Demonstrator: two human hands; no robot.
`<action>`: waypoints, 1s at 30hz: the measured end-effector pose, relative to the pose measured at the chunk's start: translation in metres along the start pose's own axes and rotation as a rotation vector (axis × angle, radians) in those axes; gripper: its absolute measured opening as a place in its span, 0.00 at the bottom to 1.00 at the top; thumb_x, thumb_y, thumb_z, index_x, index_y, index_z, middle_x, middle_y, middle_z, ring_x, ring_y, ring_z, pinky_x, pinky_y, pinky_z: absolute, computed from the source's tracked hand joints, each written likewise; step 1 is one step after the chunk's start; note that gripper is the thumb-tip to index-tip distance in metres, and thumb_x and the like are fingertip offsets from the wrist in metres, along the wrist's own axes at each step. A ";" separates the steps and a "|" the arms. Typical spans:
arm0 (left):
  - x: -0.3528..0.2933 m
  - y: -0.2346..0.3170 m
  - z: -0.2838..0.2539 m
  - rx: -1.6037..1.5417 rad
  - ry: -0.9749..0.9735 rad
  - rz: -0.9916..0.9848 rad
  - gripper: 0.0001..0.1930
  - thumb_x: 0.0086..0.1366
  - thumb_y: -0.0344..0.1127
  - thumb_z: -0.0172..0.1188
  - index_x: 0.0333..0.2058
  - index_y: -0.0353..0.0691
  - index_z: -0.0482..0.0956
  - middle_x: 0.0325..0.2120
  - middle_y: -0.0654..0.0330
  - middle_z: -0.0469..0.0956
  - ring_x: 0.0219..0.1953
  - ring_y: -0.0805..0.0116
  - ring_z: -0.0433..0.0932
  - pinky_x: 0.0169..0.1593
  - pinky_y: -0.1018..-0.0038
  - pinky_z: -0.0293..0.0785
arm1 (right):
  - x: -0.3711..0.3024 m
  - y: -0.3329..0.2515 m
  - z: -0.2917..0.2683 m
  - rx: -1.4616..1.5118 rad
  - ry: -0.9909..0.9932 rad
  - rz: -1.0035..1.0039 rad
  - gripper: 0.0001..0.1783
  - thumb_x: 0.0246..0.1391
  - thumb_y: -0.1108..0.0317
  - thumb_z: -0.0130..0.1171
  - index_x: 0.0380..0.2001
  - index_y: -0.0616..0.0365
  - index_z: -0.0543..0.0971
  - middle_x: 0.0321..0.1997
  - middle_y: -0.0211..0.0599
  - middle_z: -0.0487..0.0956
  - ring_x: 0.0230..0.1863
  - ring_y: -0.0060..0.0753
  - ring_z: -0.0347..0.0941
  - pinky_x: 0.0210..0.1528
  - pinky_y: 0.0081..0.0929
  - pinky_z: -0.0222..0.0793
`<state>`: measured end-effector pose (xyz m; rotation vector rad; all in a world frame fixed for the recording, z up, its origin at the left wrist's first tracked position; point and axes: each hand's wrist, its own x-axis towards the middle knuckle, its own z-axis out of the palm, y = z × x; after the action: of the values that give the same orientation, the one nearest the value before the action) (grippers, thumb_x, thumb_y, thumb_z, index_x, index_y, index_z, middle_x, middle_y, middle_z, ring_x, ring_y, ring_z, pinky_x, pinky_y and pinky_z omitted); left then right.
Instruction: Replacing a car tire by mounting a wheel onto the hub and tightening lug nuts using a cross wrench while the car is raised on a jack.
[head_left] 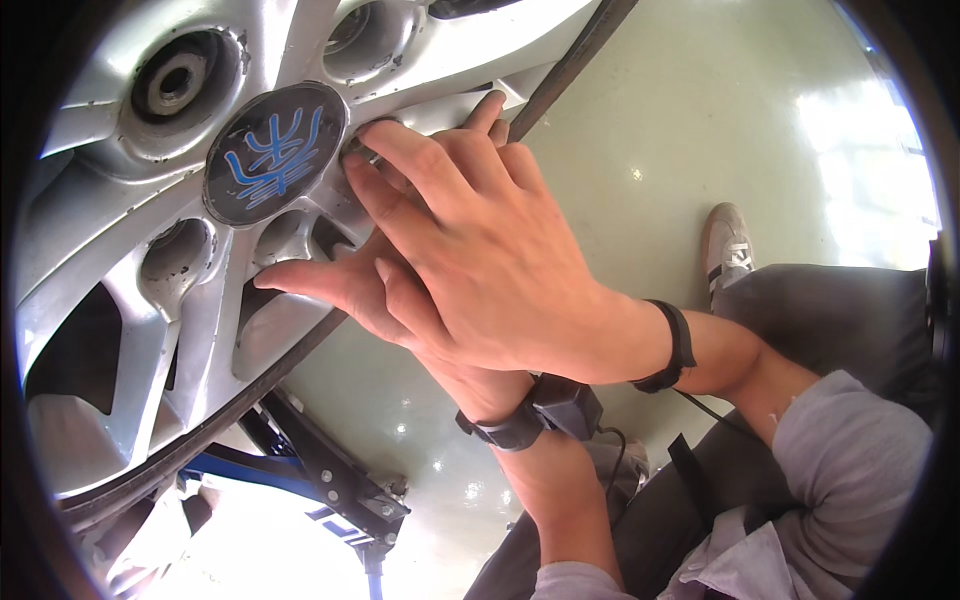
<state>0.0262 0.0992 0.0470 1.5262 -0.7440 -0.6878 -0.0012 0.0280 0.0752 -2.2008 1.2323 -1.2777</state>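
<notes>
A silver alloy car wheel [145,300] fills the upper left, with a dark round centre cap [275,155] bearing blue markings. Beside the cap, my right hand [500,235] bends over a recess in the wheel. Its leading fingertips close around something small there that I cannot make out. Crossing beneath it, my left hand [350,290] is largely covered. One of its digits stretches left against a spoke, while another fingertip shows beyond the right hand's knuckles, so its visible fingers are spread.
A black metal support [330,470] with a blue bar stands below the wheel. My left wrist carries a strap with a black box [567,405] and cable; my right wrist has a black band [678,345]. A shoe [728,245] rests on the glossy pale floor [650,130].
</notes>
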 end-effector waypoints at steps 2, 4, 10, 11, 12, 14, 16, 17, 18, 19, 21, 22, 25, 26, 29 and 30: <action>0.000 0.001 0.000 0.037 -0.009 -0.006 0.32 0.70 0.51 0.57 0.61 0.32 0.62 0.52 0.50 0.72 0.50 0.58 0.73 0.50 0.62 0.70 | 0.000 -0.001 -0.001 0.043 -0.019 0.022 0.37 0.54 0.40 0.62 0.43 0.71 0.82 0.51 0.40 0.73 0.47 0.54 0.68 0.60 0.59 0.63; 0.000 0.001 0.000 0.078 0.002 0.011 0.33 0.70 0.51 0.58 0.62 0.32 0.62 0.53 0.50 0.72 0.51 0.59 0.73 0.51 0.62 0.70 | 0.000 -0.001 -0.001 0.014 -0.016 0.021 0.37 0.54 0.40 0.62 0.43 0.71 0.82 0.50 0.41 0.74 0.48 0.56 0.68 0.61 0.60 0.62; 0.000 0.003 0.000 0.021 -0.026 0.010 0.32 0.71 0.50 0.56 0.63 0.32 0.61 0.54 0.50 0.71 0.52 0.59 0.72 0.53 0.63 0.70 | 0.002 -0.002 0.002 -0.004 0.021 0.021 0.36 0.55 0.41 0.62 0.43 0.71 0.82 0.48 0.45 0.74 0.48 0.58 0.69 0.62 0.61 0.61; -0.001 0.004 0.001 0.062 0.006 0.011 0.32 0.71 0.50 0.56 0.62 0.32 0.61 0.54 0.50 0.71 0.52 0.59 0.72 0.53 0.62 0.70 | 0.002 -0.002 0.002 0.010 0.022 0.018 0.36 0.54 0.41 0.62 0.43 0.71 0.82 0.48 0.45 0.74 0.48 0.57 0.69 0.62 0.61 0.61; 0.001 0.004 0.001 0.103 0.003 0.048 0.32 0.71 0.50 0.56 0.62 0.32 0.61 0.54 0.50 0.71 0.52 0.59 0.72 0.53 0.62 0.70 | 0.002 -0.002 0.002 0.004 0.033 0.012 0.36 0.54 0.41 0.62 0.43 0.71 0.82 0.48 0.45 0.74 0.47 0.57 0.69 0.62 0.61 0.61; 0.001 0.005 0.002 0.085 0.002 0.009 0.31 0.71 0.50 0.55 0.62 0.32 0.61 0.54 0.50 0.71 0.52 0.59 0.72 0.52 0.62 0.70 | 0.002 0.000 0.001 0.018 0.033 0.012 0.36 0.54 0.41 0.63 0.42 0.72 0.82 0.48 0.43 0.74 0.45 0.55 0.69 0.62 0.62 0.61; 0.003 0.005 0.005 0.032 0.005 0.006 0.31 0.72 0.50 0.55 0.62 0.32 0.61 0.53 0.50 0.71 0.52 0.58 0.72 0.52 0.62 0.70 | 0.002 0.001 0.000 0.038 0.027 0.012 0.36 0.53 0.42 0.63 0.42 0.72 0.82 0.49 0.42 0.74 0.44 0.53 0.69 0.62 0.62 0.61; 0.003 0.004 0.006 -0.013 0.025 0.006 0.31 0.72 0.50 0.55 0.62 0.33 0.61 0.53 0.50 0.71 0.52 0.58 0.72 0.52 0.62 0.70 | 0.003 0.002 0.000 0.040 0.024 0.006 0.36 0.53 0.42 0.63 0.41 0.72 0.82 0.49 0.41 0.74 0.43 0.52 0.68 0.62 0.62 0.61; 0.003 0.004 0.006 -0.044 0.030 0.005 0.31 0.72 0.50 0.55 0.62 0.33 0.61 0.53 0.49 0.70 0.51 0.58 0.72 0.51 0.62 0.70 | 0.003 0.003 -0.001 0.043 0.021 0.000 0.36 0.53 0.42 0.63 0.41 0.73 0.82 0.49 0.41 0.74 0.43 0.51 0.68 0.62 0.62 0.61; 0.003 0.004 0.007 -0.030 0.052 0.005 0.31 0.72 0.50 0.55 0.62 0.33 0.61 0.53 0.49 0.70 0.51 0.58 0.72 0.51 0.62 0.70 | 0.003 0.003 0.000 0.037 0.020 -0.011 0.36 0.53 0.42 0.63 0.40 0.73 0.82 0.49 0.40 0.74 0.43 0.51 0.68 0.62 0.62 0.62; 0.002 0.004 0.007 0.025 0.065 0.006 0.31 0.72 0.50 0.55 0.63 0.33 0.60 0.54 0.50 0.70 0.51 0.58 0.72 0.51 0.63 0.70 | 0.004 0.004 0.000 0.023 0.024 -0.029 0.36 0.53 0.41 0.63 0.39 0.73 0.82 0.49 0.41 0.74 0.42 0.50 0.68 0.62 0.63 0.62; 0.001 0.004 0.006 0.044 0.057 0.002 0.31 0.72 0.49 0.55 0.63 0.33 0.60 0.54 0.50 0.70 0.51 0.59 0.72 0.51 0.63 0.70 | 0.004 0.005 0.000 0.017 0.029 -0.038 0.36 0.53 0.41 0.63 0.39 0.73 0.82 0.50 0.41 0.74 0.42 0.50 0.69 0.62 0.64 0.62; -0.002 0.007 0.003 0.063 0.039 -0.024 0.32 0.71 0.49 0.56 0.64 0.33 0.59 0.54 0.50 0.70 0.52 0.59 0.72 0.51 0.63 0.70 | 0.004 0.003 0.002 -0.002 0.027 -0.031 0.37 0.54 0.40 0.62 0.39 0.74 0.82 0.50 0.43 0.74 0.42 0.50 0.69 0.62 0.65 0.62; -0.003 0.008 0.003 0.045 0.037 -0.042 0.32 0.72 0.49 0.56 0.64 0.33 0.59 0.54 0.50 0.70 0.52 0.59 0.72 0.51 0.63 0.71 | 0.004 0.003 0.003 -0.002 0.027 -0.023 0.38 0.54 0.40 0.62 0.40 0.73 0.82 0.49 0.44 0.74 0.42 0.50 0.69 0.62 0.65 0.61; -0.002 0.009 0.003 0.115 0.034 0.004 0.31 0.72 0.48 0.55 0.64 0.33 0.60 0.54 0.49 0.70 0.52 0.59 0.72 0.52 0.64 0.71 | 0.004 0.001 0.005 0.020 0.028 -0.001 0.38 0.54 0.39 0.61 0.41 0.73 0.82 0.48 0.45 0.74 0.42 0.50 0.69 0.62 0.66 0.61; -0.001 0.009 0.003 0.136 0.033 0.026 0.31 0.72 0.48 0.55 0.64 0.33 0.60 0.54 0.49 0.71 0.52 0.59 0.73 0.52 0.64 0.71 | 0.004 0.001 0.006 0.006 0.041 -0.008 0.38 0.54 0.39 0.61 0.41 0.73 0.82 0.48 0.45 0.74 0.42 0.50 0.69 0.63 0.67 0.61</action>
<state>0.0224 0.0974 0.0560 1.6445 -0.7974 -0.6014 0.0035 0.0235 0.0731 -2.1882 1.2347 -1.3335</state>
